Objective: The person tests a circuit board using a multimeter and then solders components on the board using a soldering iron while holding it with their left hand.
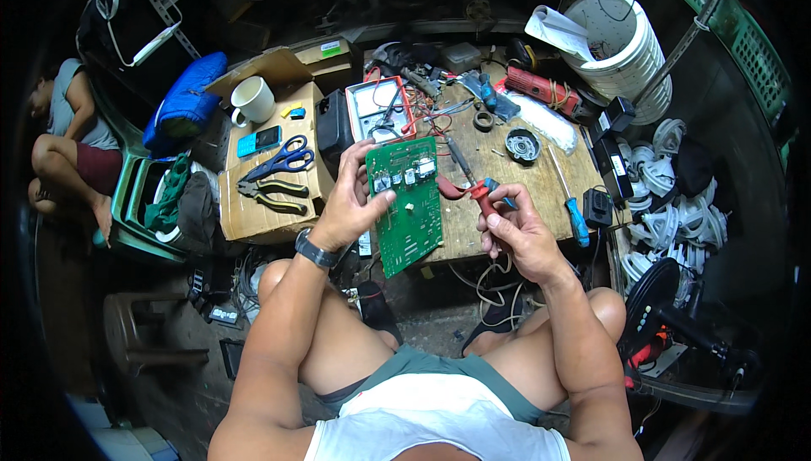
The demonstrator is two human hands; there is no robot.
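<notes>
My left hand [345, 212] grips a green circuit board [411, 237] by its left edge, thumb on the face and fingers partly hidden behind. The board is tilted up over the near edge of the wooden table [524, 182], with several small parts on its upper half. On its right, my right hand [525, 237] is closed around the red handle of a soldering iron [484, 199]. Its metal shaft points up and away, close to the board's upper right corner. A curved dark red piece [452, 189] shows beside the handle. Pale cord loops [498, 292] hang below this hand.
On the left, a cardboard box [241, 224] bears pliers [274, 195], scissors [291, 155], a phone [259, 141] and a mug [253, 101]. A screwdriver [577, 220] and tape roll [482, 121] lie right. A white bucket [646, 81] stands behind. Someone sits [80, 131] far left.
</notes>
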